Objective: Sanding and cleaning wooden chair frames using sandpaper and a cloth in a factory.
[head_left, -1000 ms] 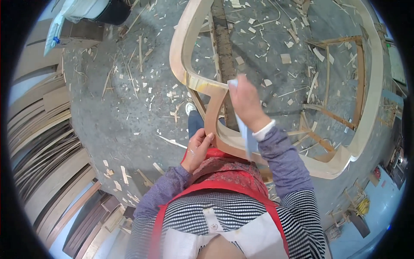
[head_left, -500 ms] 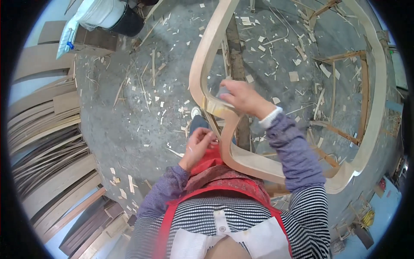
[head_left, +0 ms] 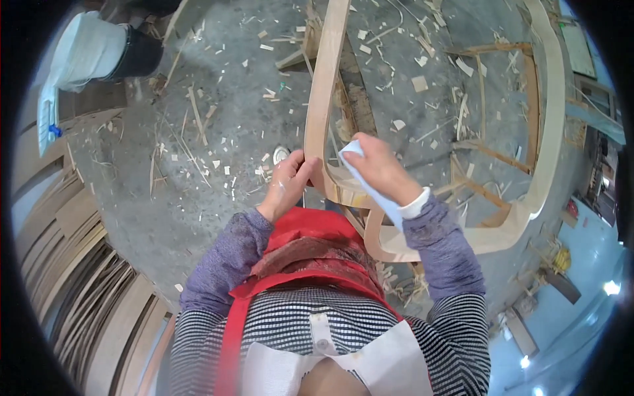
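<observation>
Pale bentwood fills the middle of the view: the person's left hand [head_left: 288,183] is curled shut around the near edge of a curved wooden frame [head_left: 325,99], thumb and fingers wrapped on either side of the rail, apparently to keep the piece from shifting. Just across that rail, the right hand [head_left: 378,170] lies flat with its fingers closed down on a light blue cloth [head_left: 370,181], pressing it against the inner face of the frame's lower bend; the cloth trails back under the palm toward the wrist. Holding with one hand and pressing with the other suggests that the rail is braced so the cloth can bear firmly on the wood.

The frame stands on the floor [head_left: 198,191] right in front of the person's red apron [head_left: 297,254], its long rail rising toward the top edge of the view and its lower loop sweeping out to the right. Beyond it, a second, larger frame with cross struts [head_left: 541,132] stands further right. Wood chips and offcuts [head_left: 198,112] are scattered across the grey floor. Stacked bent strips of wood [head_left: 72,264] lie along the left edge, and a pale bucket-like container [head_left: 89,49] sits at the upper left corner.
</observation>
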{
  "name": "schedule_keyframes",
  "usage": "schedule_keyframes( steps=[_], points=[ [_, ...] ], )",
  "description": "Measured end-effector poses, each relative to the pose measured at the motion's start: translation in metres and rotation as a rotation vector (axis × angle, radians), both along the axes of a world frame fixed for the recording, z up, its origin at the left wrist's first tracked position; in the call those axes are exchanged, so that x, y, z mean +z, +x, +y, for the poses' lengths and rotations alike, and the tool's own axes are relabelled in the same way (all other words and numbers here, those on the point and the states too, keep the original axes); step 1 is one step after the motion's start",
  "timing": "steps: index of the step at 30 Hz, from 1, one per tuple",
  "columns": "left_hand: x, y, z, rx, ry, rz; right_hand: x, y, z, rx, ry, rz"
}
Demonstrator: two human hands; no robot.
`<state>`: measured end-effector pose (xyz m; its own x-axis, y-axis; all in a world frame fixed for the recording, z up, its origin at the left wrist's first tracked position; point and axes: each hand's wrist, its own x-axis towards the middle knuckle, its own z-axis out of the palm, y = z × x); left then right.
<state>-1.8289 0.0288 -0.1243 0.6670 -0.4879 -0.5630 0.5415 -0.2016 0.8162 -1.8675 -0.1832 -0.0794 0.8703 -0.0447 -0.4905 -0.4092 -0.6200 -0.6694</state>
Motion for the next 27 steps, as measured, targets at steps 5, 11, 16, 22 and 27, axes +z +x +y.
schedule_keyframes(
  steps=[5, 11, 16, 22, 27],
  points=[
    [0.0, 0.002, 0.0, -0.028, 0.005, 0.028, 0.024, -0.026, 0.019, 0.148, -0.216, 0.09],
    [-0.001, 0.006, 0.0, -0.046, -0.004, 0.003, 0.02, -0.03, 0.014, 0.128, -0.228, 0.013],
    [-0.007, 0.005, 0.003, -0.109, 0.032, -0.026, 0.022, -0.009, -0.001, 0.358, -0.07, -0.09],
    [-0.006, 0.003, 0.001, -0.031, -0.023, -0.007, 0.014, -0.001, -0.018, 0.39, 0.096, -0.118],
    [-0.004, 0.006, 0.002, -0.043, -0.022, -0.016, -0.003, 0.006, -0.007, 0.345, 0.258, -0.175]
  ],
)
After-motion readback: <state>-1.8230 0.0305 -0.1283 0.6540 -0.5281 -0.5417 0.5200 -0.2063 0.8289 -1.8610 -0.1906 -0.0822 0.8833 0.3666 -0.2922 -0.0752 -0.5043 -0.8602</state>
